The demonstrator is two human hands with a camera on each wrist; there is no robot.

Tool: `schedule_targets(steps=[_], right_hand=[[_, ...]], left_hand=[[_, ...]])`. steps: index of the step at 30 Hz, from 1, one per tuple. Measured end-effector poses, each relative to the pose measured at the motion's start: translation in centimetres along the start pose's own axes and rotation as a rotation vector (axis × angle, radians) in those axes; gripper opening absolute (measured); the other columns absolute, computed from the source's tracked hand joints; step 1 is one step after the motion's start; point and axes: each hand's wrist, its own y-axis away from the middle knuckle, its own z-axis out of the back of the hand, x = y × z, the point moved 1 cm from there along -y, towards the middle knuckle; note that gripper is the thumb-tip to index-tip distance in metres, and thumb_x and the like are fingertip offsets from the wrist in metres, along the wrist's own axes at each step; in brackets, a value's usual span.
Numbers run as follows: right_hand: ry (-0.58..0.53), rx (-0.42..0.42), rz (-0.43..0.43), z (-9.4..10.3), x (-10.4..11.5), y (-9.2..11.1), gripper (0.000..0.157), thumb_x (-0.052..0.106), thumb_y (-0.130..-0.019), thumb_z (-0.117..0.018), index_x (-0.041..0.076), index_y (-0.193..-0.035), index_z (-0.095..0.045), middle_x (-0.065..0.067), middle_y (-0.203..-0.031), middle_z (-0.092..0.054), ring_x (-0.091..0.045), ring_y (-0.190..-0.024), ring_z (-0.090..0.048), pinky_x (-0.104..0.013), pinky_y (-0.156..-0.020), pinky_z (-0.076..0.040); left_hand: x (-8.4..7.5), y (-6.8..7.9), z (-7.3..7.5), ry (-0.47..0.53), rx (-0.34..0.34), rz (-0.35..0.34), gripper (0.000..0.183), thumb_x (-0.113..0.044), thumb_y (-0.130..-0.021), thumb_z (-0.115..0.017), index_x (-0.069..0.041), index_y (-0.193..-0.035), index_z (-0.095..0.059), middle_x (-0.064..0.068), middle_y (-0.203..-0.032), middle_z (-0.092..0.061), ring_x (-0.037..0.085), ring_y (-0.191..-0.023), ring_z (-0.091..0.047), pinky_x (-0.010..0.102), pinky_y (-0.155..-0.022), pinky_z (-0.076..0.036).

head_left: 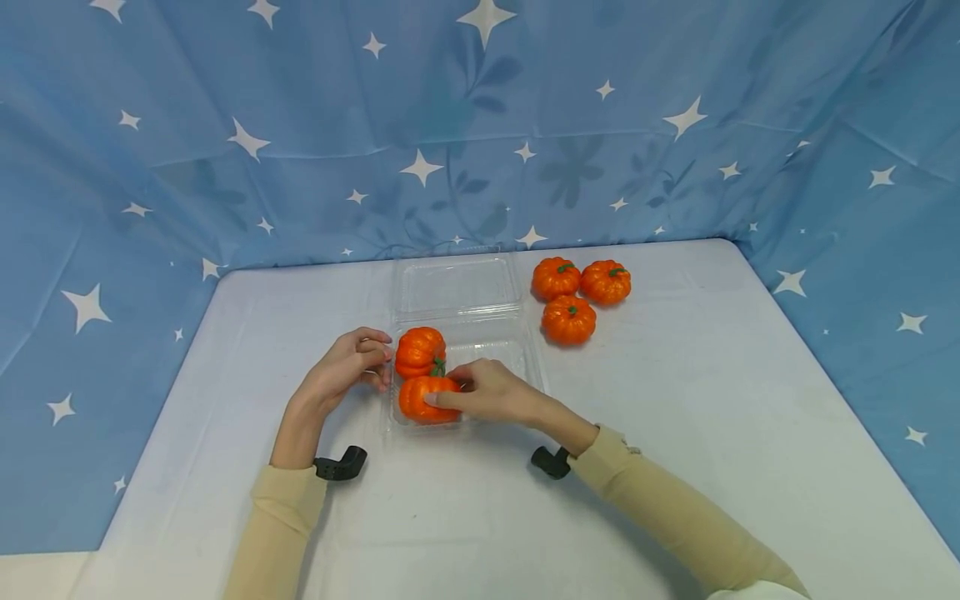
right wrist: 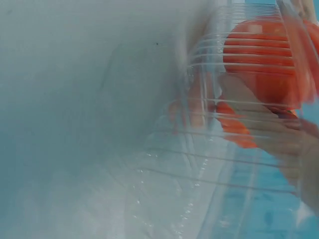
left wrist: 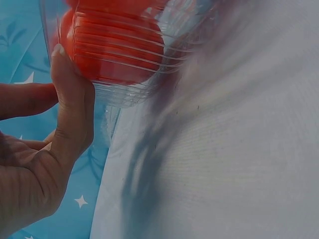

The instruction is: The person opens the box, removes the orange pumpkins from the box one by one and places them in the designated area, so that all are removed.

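Mini pumpkin, pinched by the right hand in the clear plastic clamshell's front-left corner, could shove that light container askew if pressed hard, since the left hand merely touches its wall, gripping nothing.

Five orange pumpkins, one clear lidded box — two hands, two black wrist devices.
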Motion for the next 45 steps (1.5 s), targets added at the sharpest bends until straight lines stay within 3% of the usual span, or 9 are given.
schedule_targets(steps=[8,28,38,45], right_hand=[[-0.018,-0.027,0.018,0.7,0.2,0.7,0.06,0.046,-0.091,-0.074,0.001,-0.131,-0.068,-0.006,-0.121,-0.072,-0.018,-0.1,-0.064,-0.03,-0.082,-0.059],[-0.031,-0.119,0.172,1.6,-0.5,3.1,0.065,0.035,-0.086,-0.083,0.002,-0.138,-0.064,-0.01,-0.136,-0.068,-0.025,-0.123,-0.067,-0.043,-0.104,-0.055],[0.06,-0.208,0.244,2.0,-1.5,3.9,0.067,0.034,-0.085,-0.084,0.001,-0.139,-0.062,-0.011,-0.138,-0.066,-0.028,-0.126,-0.064,-0.046,-0.105,-0.054],[0.099,-0.251,0.239,2.1,-2.0,4.1,0.066,0.032,-0.084,-0.086,0.002,-0.139,-0.063,-0.011,-0.138,-0.066,-0.028,-0.127,-0.064,-0.043,-0.105,-0.054]], left_hand=[[-0.2,0.0,-0.1,-0.004,0.005,-0.001,0.041,-0.004,-0.104,-0.05,0.015,-0.138,-0.037,0.008,-0.083,-0.062,0.016,-0.063,-0.062,0.028,-0.062,-0.06],[0.0,0.0,0.0,0.007,0.003,-0.007,0.041,-0.001,-0.103,-0.047,0.016,-0.139,-0.035,0.012,-0.093,-0.062,0.016,-0.064,-0.062,0.028,-0.062,-0.06],[0.1,0.0,0.0,0.003,-0.002,-0.001,0.041,-0.001,-0.102,-0.047,0.015,-0.138,-0.036,0.017,-0.098,-0.061,0.016,-0.065,-0.062,0.028,-0.062,-0.06],[0.2,0.0,0.0,0.0,0.0,0.001,0.041,-0.001,-0.102,-0.047,0.015,-0.138,-0.035,0.017,-0.1,-0.06,0.016,-0.065,-0.063,0.028,-0.063,-0.06]])
